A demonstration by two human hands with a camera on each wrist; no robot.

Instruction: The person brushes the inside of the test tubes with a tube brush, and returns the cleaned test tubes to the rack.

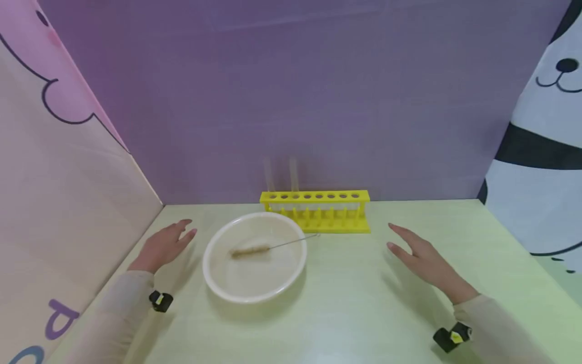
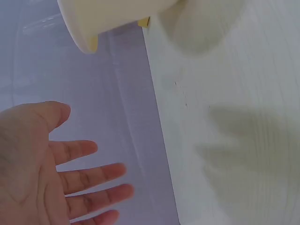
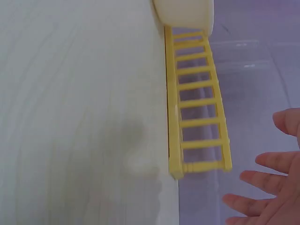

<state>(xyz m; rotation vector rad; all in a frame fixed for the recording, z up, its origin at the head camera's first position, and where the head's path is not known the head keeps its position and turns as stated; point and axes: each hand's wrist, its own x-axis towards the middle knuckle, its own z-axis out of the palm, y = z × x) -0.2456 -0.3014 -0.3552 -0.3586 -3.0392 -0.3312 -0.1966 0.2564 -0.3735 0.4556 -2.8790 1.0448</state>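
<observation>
At nine o'clock from the white basin (image 1: 252, 279) and near its rim, a left hand (image 1: 160, 247), wide, fingers relaxed and parted, raised above the pale tabletop (image 1: 345, 293) with a shadow below. At three o'clock from the basin, well apart from it, a right hand (image 1: 425, 260), likewise wide, thumb and fingers spread, also raised above the tabletop. On both wrists, over pale sleeves (image 1: 113, 303), small black devices (image 1: 161, 301). Inside the basin, a test-tube brush (image 1: 250, 252): rests with tan head toward nine o'clock, thin wire crossing the rim between two and three o'clock, looped tip beyond it. At two o'clock from the basin, ten o'clock from the right hand, a yellow rack (image 1: 332, 230); stands upright near the purple backdrop (image 1: 318, 96). Rising from the rack's left part, two clear test tubes (image 1: 294, 174), faint against the purple. Toward ten o'clock, a pink-and-cream cartoon panel (image 1: 59, 187); toward two o'clock, a black-and-white cartoon panel (image 1: 545, 111).
</observation>
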